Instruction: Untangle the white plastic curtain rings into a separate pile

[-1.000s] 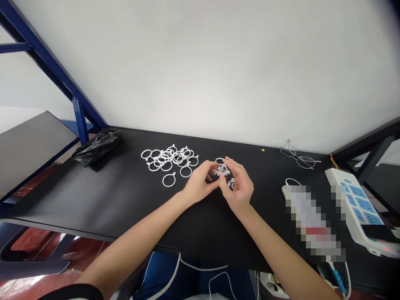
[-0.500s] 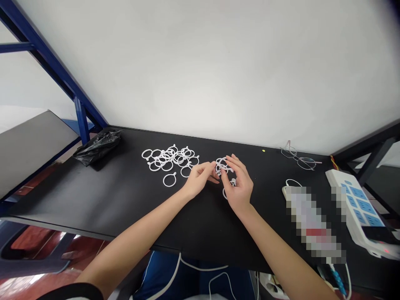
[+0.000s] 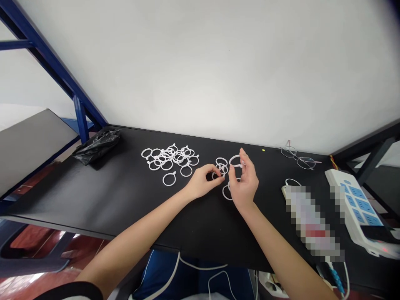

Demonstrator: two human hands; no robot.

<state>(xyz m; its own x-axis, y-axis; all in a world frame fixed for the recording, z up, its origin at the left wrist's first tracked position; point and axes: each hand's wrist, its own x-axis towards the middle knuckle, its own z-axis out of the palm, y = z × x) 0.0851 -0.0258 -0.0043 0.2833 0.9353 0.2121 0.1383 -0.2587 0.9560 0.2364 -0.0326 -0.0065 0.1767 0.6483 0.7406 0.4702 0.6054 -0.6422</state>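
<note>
My left hand [image 3: 204, 182] rests on the black table [image 3: 125, 204] with its fingertips pinched on a small cluster of white plastic rings [image 3: 220, 168]. My right hand [image 3: 244, 182] is raised a little, palm turned toward me, pinching a single white ring [image 3: 235, 161] between thumb and forefinger. Another white ring [image 3: 226, 193] lies on the table just under the right hand. A pile of several white rings [image 3: 170, 157] lies to the left of both hands, and one separate ring [image 3: 169, 179] sits in front of it.
A crumpled black plastic bag [image 3: 96, 146] lies at the table's far left. Glasses [image 3: 299, 157] lie near the wall at the right. A white power strip [image 3: 359, 208] and a pixelated object [image 3: 309, 221] occupy the right end. Blue metal frame bars [image 3: 53, 71] rise at left.
My right hand has lifted and moved right, pulling one ring away from the cluster. My left hand has stayed low on the cluster of rings.
</note>
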